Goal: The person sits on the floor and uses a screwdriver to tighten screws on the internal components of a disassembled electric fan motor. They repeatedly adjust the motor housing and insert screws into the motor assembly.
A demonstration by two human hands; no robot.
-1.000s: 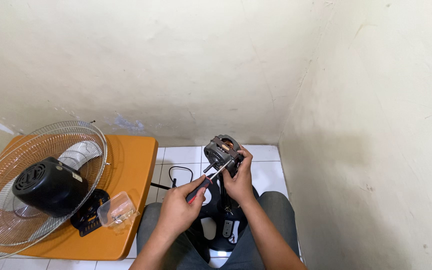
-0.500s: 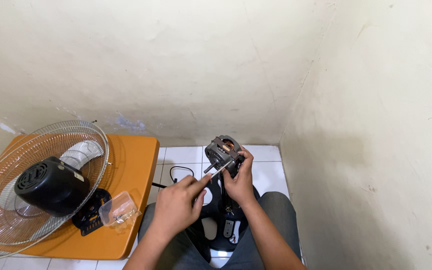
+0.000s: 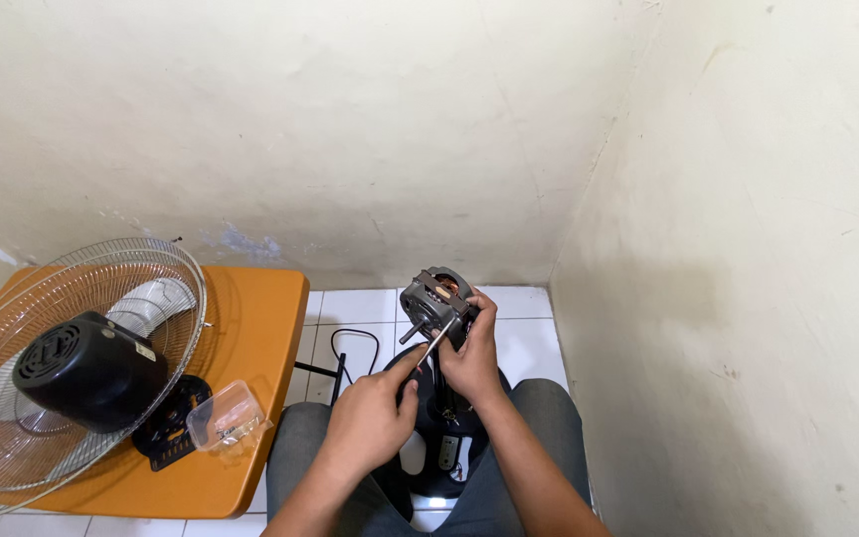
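My right hand (image 3: 472, 360) grips a round grey fan motor (image 3: 434, 299) with copper windings, held up above my lap. A thin screwdriver (image 3: 431, 345) with a red-tipped handle is pinched in my left hand (image 3: 370, 423), its metal tip touching the lower left side of the motor. Between my knees stands the black fan base (image 3: 439, 438) with a white patch and buttons.
An orange table (image 3: 251, 338) at the left carries a wire fan guard (image 3: 72, 368), a black motor cover (image 3: 86, 370), a black flat part (image 3: 166, 428) and a small clear plastic box (image 3: 226, 418). A black cable (image 3: 350, 353) loops on the white floor tiles. Walls close in ahead and to the right.
The screwdriver tip has stayed at the motor while my left hand shifted slightly lower along the tool. The motor has barely moved.
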